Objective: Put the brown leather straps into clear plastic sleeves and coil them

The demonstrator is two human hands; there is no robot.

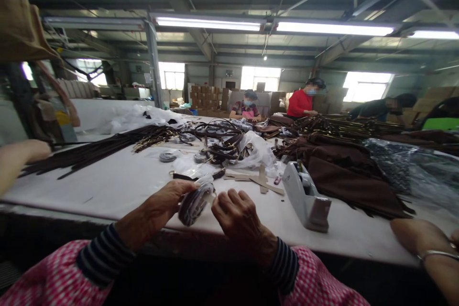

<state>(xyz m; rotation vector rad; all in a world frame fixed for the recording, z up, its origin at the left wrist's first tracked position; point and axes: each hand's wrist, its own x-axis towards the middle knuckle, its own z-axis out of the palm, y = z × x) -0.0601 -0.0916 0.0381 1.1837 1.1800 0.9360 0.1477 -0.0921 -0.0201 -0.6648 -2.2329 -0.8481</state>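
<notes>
My left hand (161, 205) pinches a coiled strap (195, 205) wrapped in clear plastic, held on edge just above the front of the table. Close to the coil's right side is my right hand (238, 213), its fingers curled in a pinch. A small pale piece shows between those fingertips and the coil, too hidden to name. Behind the coil lies a dark strap (182, 174) with a metal ring at its end. To the right of my right hand stands a grey tape dispenser (306, 198).
Dark straps (96, 148) with metal clasps spread across the left. Looped straps (222, 138) and plastic are heaped mid-table. Brown fabric pieces (344, 172) and clear plastic film (423, 172) lie right. Other people's arms (419, 236) reach in at both sides; co-workers (301, 101) are across the table.
</notes>
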